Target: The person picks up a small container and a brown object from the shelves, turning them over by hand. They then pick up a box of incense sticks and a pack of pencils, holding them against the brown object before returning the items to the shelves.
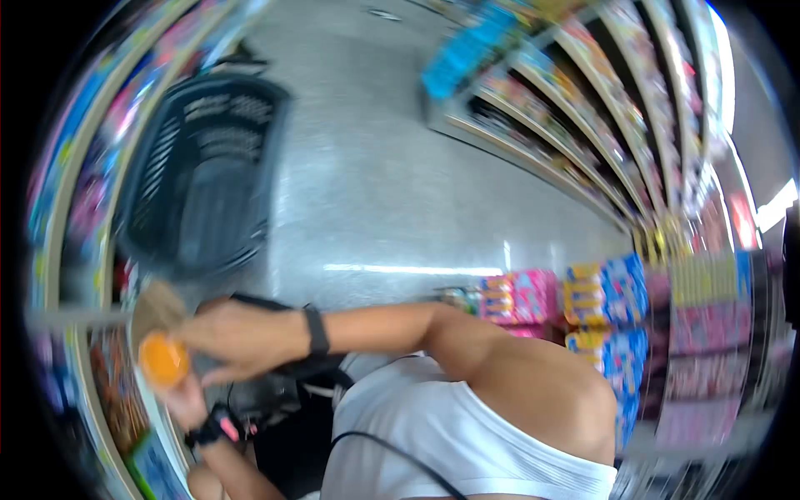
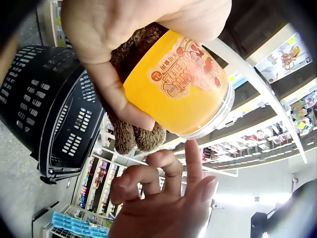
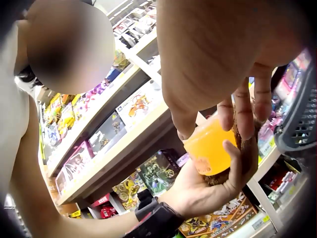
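Note:
My left hand (image 2: 106, 64) grips an orange plastic tub (image 2: 173, 84) with red printed lettering and a clear rim. A fuzzy brown plush toy (image 2: 126, 136) is held against it in the same hand, mostly hidden behind the palm and tub. In the head view the tub (image 1: 163, 360) shows as a blurred orange disc, in front of the shelves. My right hand (image 3: 223, 64) is spread over the tub, its thumb and fingertips right at the clear rim. In the left wrist view one finger of that hand (image 2: 161, 203) points straight up to the rim, the others loosely bent.
A dark shopping basket (image 1: 271, 167) with slotted sides stands on the grey floor (image 1: 367, 167) to the left. Shelves of boxed toys (image 3: 158, 171) rise close beside the hands. Another shelf unit (image 1: 533, 150) is across the aisle, and pink and blue packs (image 1: 604, 292) hang at right.

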Motion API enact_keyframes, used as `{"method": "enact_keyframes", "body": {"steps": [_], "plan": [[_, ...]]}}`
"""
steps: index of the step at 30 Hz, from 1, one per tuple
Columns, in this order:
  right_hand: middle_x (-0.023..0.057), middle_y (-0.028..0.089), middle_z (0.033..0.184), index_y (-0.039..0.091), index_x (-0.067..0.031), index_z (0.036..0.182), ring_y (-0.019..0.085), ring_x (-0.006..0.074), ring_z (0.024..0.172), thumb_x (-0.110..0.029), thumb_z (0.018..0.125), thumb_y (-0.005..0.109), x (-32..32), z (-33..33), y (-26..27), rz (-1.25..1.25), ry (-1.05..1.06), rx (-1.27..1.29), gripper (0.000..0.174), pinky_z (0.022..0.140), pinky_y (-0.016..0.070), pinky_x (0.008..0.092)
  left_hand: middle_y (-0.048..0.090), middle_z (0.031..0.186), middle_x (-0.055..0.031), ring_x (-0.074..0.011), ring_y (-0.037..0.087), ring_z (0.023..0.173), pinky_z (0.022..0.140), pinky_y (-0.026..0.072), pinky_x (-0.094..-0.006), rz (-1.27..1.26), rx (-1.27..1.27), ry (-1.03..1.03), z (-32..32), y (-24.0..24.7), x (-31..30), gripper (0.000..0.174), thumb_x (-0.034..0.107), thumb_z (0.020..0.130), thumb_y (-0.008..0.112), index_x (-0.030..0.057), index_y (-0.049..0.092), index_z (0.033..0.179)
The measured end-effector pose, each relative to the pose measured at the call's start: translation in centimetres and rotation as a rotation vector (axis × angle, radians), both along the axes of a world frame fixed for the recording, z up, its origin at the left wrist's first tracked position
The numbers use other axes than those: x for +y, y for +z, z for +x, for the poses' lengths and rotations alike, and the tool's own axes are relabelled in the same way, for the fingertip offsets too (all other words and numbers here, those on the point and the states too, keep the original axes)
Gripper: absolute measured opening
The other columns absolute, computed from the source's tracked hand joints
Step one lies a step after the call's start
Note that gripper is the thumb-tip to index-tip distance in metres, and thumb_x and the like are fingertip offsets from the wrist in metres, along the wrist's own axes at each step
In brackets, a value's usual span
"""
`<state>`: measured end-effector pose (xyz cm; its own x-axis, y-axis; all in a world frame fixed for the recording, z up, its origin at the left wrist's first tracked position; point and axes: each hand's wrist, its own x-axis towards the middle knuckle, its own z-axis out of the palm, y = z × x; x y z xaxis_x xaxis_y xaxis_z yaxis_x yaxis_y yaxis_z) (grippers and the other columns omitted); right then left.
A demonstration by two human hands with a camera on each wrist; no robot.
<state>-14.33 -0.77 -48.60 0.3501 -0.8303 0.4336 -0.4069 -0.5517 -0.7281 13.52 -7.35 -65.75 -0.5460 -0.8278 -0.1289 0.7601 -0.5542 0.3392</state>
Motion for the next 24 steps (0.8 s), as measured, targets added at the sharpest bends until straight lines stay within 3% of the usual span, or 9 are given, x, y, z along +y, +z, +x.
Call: {"method": "enact_keyframes", "body": {"steps": [1,2,3,4,7,12,14,20,24], "plan": [[0.0217,0.058,0.125,0.041,0.0042,0.14,0.062,0.0376,0.108,-0.027,0.08,0.077,0.8,-0.2,-0.8,0.06,0.008,-0.043,0.077,0.086,0.0526,0.0448,0.048,0.149,-0.0149,-0.0326,0.046,0.136,0.115,0.036,-0.0547,0.493,-0.442,0.4,-5.6,7.6,0.4,0.061,0.045,0.102,0.051,0.0057,0.042,0.148],[0.0239,0.052,0.135,0.035,0.0039,0.146,0.06,0.0386,0.113,-0.027,0.08,0.077,1.7,-0.6,-0.8,0.159,0.006,-0.039,0.085,0.088,0.0519,0.0449,0.047,0.15,-0.0159,-0.0332,0.046,0.137,0.114,0.0385,-0.0532,0.45,-0.459,0.382,-5.0,6.0,0.5,0.062,0.044,0.102,0.05,0.005,0.04,0.15],[0.0249,0.049,0.138,0.03,0.0032,0.148,0.058,0.0396,0.115,-0.027,0.079,0.078,2.7,-0.8,-1.7,0.152,-0.02,-0.062,0.089,0.088,0.0517,0.0452,0.046,0.151,-0.016,-0.0334,0.049,0.134,0.11,0.0435,-0.0507,0.213,-0.406,0.245,-1.7,1.0,0.2,0.061,0.043,0.103,0.05,0.0049,0.04,0.15],[0.0259,0.046,0.14,0.026,0.0026,0.151,0.057,0.0405,0.118,-0.026,0.079,0.078,3.5,-0.9,-3.0,0.148,-0.035,-0.086,0.093,0.089,0.0515,0.0456,0.046,0.15,-0.0167,-0.0334,0.051,0.132,0.107,0.0479,-0.0476,0.215,-0.472,0.267,-2.7,2.0,0.6,0.059,0.039,0.103,0.05,0.0039,0.04,0.149],[0.0251,0.044,0.141,0.019,-0.0008,0.154,0.054,0.0435,0.12,-0.023,0.077,0.078,4.6,-1.6,-4.0,0.174,0.004,-0.186,0.1,0.092,0.0509,0.0469,0.047,0.148,-0.0162,-0.0328,0.05,0.132,0.109,0.0472,-0.045,0.145,-0.587,0.202,-3.9,1.8,1.7,0.051,0.027,0.104,0.05,0.0045,0.039,0.149],[0.0226,0.047,0.136,0.023,-0.0045,0.152,0.056,0.0426,0.118,-0.023,0.074,0.081,4.8,-1.9,-5.0,0.257,0.022,-0.224,0.099,0.092,0.0511,0.0468,0.051,0.144,-0.0146,-0.0292,0.054,0.128,0.102,0.0525,-0.0415,0.197,-0.683,0.124,-5.4,2.3,2.6,0.053,0.035,0.104,0.049,0.0047,0.042,0.146],[0.0217,0.048,0.135,0.027,-0.0043,0.15,0.056,0.043,0.116,-0.024,0.072,0.082,4.4,-1.9,-5.1,0.131,0.025,-0.255,0.098,0.089,0.0515,0.0469,0.051,0.144,-0.0138,-0.0286,0.054,0.127,0.101,0.0526,-0.0399,0.219,-0.664,0.154,-6.1,2.7,2.8,0.053,0.037,0.104,0.048,0.0056,0.042,0.146],[0.0211,0.053,0.122,0.039,-0.0053,0.142,0.06,0.0449,0.102,-0.032,0.073,0.082,3.2,-1.5,-5.7,0.12,0.049,-0.231,0.086,0.082,0.0509,0.0495,0.05,0.145,-0.0121,-0.0271,0.052,0.13,0.108,0.0462,-0.039,0.065,-0.78,0.116,-5.9,2.9,3.3,0.05,0.035,0.105,0.046,0.0048,0.043,0.145],[0.02,0.049,0.126,0.04,-0.0048,0.139,0.062,0.0425,0.099,-0.029,0.07,0.084,2.8,-1.0,-5.7,0.138,0.086,-0.124,0.086,0.079,0.0529,0.0492,0.05,0.145,-0.0119,-0.0268,0.051,0.13,0.109,0.0458,-0.0387,0.106,-0.787,0.129,-6.0,3.4,4.1,0.05,0.035,0.105,0.046,0.0047,0.043,0.145]]}}
